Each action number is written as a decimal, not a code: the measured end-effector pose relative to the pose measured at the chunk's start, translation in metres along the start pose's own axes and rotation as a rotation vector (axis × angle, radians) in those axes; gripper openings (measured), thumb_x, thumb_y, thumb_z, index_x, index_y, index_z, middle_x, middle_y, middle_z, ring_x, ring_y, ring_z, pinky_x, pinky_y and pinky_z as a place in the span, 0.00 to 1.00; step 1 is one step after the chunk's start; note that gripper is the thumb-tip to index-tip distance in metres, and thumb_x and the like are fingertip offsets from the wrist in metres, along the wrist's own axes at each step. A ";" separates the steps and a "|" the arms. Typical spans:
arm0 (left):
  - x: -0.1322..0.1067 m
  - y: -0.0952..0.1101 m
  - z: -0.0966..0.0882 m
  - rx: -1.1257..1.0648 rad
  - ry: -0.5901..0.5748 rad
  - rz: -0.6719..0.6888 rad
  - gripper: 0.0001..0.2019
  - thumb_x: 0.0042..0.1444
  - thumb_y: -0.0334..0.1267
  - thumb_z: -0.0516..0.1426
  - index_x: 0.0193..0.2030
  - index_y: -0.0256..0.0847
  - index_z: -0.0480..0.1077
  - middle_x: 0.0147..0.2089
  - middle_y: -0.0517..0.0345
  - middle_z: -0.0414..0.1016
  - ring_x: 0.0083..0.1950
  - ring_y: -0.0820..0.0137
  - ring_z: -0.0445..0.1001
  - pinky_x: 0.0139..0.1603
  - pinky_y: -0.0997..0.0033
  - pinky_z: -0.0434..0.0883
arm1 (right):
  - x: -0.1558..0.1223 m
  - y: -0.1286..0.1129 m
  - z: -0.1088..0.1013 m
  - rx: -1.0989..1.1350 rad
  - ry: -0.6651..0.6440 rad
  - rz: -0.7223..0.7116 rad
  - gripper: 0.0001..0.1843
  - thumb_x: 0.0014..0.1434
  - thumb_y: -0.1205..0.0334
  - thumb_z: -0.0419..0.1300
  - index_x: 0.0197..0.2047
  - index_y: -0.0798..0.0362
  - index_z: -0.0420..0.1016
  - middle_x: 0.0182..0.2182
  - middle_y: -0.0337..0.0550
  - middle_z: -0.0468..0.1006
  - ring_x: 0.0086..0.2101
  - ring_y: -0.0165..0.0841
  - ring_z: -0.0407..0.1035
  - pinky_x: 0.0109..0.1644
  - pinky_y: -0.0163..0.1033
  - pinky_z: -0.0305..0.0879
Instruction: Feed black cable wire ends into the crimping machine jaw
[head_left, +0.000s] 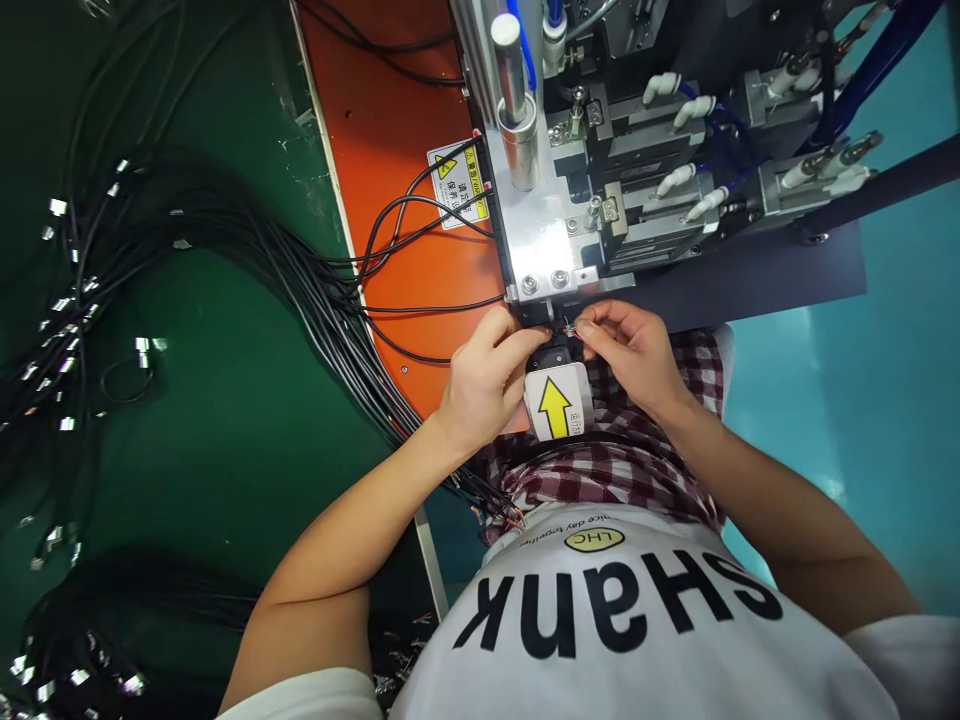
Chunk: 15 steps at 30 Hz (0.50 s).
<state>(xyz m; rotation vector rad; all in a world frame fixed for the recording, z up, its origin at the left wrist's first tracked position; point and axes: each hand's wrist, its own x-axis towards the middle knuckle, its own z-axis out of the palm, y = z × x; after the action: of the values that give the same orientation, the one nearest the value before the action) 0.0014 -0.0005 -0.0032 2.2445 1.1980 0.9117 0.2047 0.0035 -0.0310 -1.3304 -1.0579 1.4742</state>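
My right hand (634,352) pinches thin coloured wires (573,331) between thumb and fingertips, just below the front of the machine's metal block (551,240). Across from it, my left hand (487,375) is closed, its thumb and index tips pressed in at the narrow slot at the machine's front. What those fingers hold is hidden. Between the hands and nearer my body sits a white plate with a yellow arrow (555,405). Black cables (427,305) run across the orange surface (405,250) to the machine, close to my left hand.
A thick bundle of black cables (300,290) with bright metal plugs lies on the green table (225,400) to the left. A warning label (457,185) is on the orange surface. Cylinders with white air fittings (679,180) and blue tubes fill the machine's right side.
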 end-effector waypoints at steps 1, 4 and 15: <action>0.000 0.000 0.000 -0.002 0.003 0.004 0.11 0.67 0.30 0.53 0.48 0.41 0.76 0.36 0.55 0.66 0.40 0.69 0.70 0.39 0.71 0.70 | 0.000 0.000 0.000 -0.001 0.001 0.002 0.09 0.57 0.56 0.68 0.33 0.52 0.77 0.26 0.35 0.76 0.25 0.26 0.68 0.31 0.34 0.67; 0.000 0.000 0.000 0.012 -0.001 0.004 0.11 0.67 0.30 0.53 0.49 0.41 0.76 0.36 0.55 0.66 0.39 0.70 0.69 0.38 0.71 0.70 | 0.000 -0.001 0.000 -0.007 0.002 0.005 0.09 0.57 0.56 0.68 0.33 0.51 0.77 0.25 0.35 0.75 0.25 0.26 0.68 0.31 0.34 0.66; -0.002 -0.002 0.001 0.069 -0.031 0.015 0.12 0.68 0.32 0.50 0.49 0.39 0.75 0.37 0.54 0.66 0.42 0.68 0.71 0.41 0.70 0.71 | -0.003 -0.004 0.001 -0.045 0.013 0.002 0.09 0.58 0.56 0.67 0.34 0.52 0.76 0.26 0.35 0.76 0.26 0.27 0.70 0.32 0.34 0.67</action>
<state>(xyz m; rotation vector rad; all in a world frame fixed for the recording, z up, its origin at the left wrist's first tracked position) 0.0004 -0.0010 -0.0055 2.3161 1.2174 0.8501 0.2042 0.0019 -0.0263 -1.3713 -1.0873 1.4495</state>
